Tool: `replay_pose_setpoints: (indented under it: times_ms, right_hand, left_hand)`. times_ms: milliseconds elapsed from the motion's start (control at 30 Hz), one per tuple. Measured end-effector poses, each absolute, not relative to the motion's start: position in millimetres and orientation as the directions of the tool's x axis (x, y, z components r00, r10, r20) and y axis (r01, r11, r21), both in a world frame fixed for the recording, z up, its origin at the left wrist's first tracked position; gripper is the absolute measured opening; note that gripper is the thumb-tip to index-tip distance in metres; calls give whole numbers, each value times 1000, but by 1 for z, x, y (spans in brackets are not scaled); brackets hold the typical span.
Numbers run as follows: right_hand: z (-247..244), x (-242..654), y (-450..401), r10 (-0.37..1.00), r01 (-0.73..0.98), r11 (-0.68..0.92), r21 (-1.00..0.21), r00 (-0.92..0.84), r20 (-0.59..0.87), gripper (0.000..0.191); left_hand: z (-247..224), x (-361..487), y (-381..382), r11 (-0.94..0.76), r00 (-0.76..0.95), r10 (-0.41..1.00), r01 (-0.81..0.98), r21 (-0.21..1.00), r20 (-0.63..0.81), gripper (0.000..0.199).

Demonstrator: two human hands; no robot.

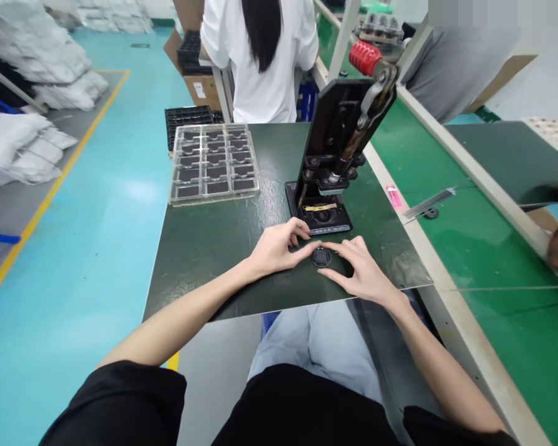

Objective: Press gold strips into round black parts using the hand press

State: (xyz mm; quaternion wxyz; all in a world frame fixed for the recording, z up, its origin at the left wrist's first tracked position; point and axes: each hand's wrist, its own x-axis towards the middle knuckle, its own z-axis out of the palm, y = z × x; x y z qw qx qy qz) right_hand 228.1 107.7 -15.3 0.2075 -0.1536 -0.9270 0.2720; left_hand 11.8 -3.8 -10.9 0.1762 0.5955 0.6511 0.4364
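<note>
Reach straight ahead of the round black part (321,257) was blocked by the black press (325,139); higher up, space was taken by its lever with the red grip (365,57). A passage was left over the green tabletop (190,266) between press and clear trays (216,197). Room was also left between trays and left hand (279,248). Right of the right hand (360,269), a strip was left, bounded by the pale rail (423,254). The far edge was hemmed by a co-worker (265,87).
</note>
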Motion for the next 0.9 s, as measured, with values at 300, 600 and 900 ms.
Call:
replay_pose_setpoints:
  times_ms: [300,600,900]
  right_hand:
    - [-2,220,131,510,163,690,-705,-800,315,40]
    - [2,181,176,479,189,747,-637,-818,319,46]
    - [17,196,176,690,301,703,-645,-511,513,36]
  left_hand:
    - [-14,8,3,-28,-394,867,571,821,304,13]
    - [-16,7,4,-52,-344,886,591,805,310,10]
    - [-14,6,4,-27,-323,909,587,809,264,11]
